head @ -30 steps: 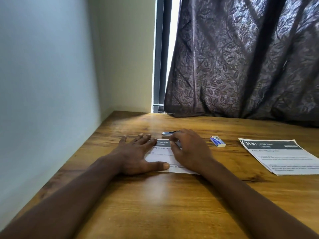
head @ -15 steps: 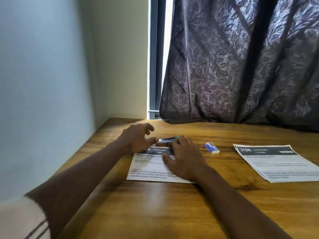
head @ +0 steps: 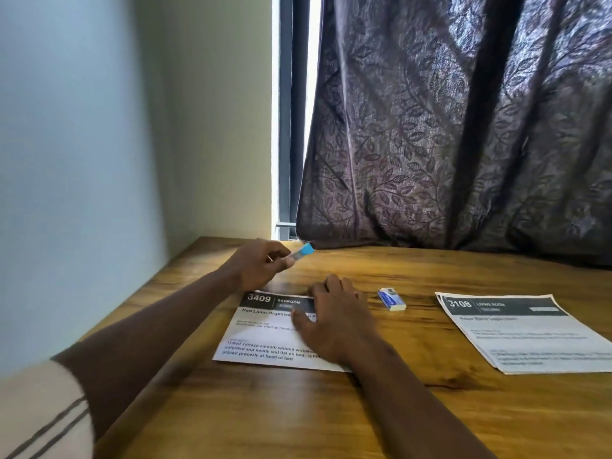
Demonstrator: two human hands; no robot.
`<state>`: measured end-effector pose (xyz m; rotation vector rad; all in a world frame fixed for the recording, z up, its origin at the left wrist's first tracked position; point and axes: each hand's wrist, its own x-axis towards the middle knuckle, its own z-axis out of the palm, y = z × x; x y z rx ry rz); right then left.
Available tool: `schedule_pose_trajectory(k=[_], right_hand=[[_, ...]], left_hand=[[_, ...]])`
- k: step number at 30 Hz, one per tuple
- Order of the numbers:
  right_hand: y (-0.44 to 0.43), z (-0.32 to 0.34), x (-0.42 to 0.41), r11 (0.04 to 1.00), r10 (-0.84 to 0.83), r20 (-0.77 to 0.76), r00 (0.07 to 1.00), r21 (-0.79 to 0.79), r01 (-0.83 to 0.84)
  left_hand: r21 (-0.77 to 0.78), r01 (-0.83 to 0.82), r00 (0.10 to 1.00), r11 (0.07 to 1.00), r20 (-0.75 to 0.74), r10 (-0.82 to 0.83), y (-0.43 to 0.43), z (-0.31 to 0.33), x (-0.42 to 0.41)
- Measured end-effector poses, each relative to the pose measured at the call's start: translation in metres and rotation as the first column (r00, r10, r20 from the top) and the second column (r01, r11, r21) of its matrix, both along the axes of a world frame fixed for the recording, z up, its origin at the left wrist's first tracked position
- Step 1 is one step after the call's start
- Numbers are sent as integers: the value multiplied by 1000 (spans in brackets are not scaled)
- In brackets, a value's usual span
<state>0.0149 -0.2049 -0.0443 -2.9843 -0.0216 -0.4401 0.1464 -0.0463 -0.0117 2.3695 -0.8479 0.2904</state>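
printed sheet (head: 265, 339) flat on table (head: 298, 419) | right hand (head: 334, 319) fingers straight, pressing its upper right | left hand (head: 258, 270) pinching small blue-tipped tool (head: 303, 251), airborne just beyond sheet's top left corner, long axis slanting up-right

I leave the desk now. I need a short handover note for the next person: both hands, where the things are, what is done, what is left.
Left hand pinches a small grey object with a light-blue end, raised above the wooden table.
Right hand lies flat on the white printed sheet headed 3409 BEDROOM.
Small white-and-blue box lies right of that sheet; paper stack headed 3108 LIVING ROOM farther right.
Done: object picked up, sheet steadied.
To do: probably apply the object to the sheet; its kind is too blurred to tell.
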Motion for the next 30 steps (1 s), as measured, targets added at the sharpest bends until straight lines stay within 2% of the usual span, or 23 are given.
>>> schedule_pose_trajectory(k=[2,4,6,8,10,12,15,23,30], right_hand=[[-2,0,3,997,26,70,997,77,-31],[-1,1,7,948,32,206,978,304,-95],[4,4,8,802,18,309,951,564,-199],[12,7,6,626,46,335,941,724,-289],[16,8,3,423,73,348,935,838,-345],[16,7,1,297,69,370,927,879,-373],[14,5,-1,291,71,375,924,879,-378],[16,3,-1,469,123,384,915,790,-395],[15,2,0,495,142,362,921,780,-383]], left_hand=[[-211,56,993,976,-93,-78,15,-4,-13],[-346,84,965,934,-204,-162,28,-9,-27],[-356,112,940,928,-266,-215,33,-11,-42],[-294,133,951,947,-232,-206,31,-12,-51],[-249,147,972,957,-141,-186,25,-15,-53],[-235,166,980,958,-67,-186,25,-20,-49],[-236,200,975,951,-44,-216,26,-27,-47],[-224,242,962,944,-69,-263,26,-29,-44],[-185,221,958,958,-145,-249,24,-30,-43]])
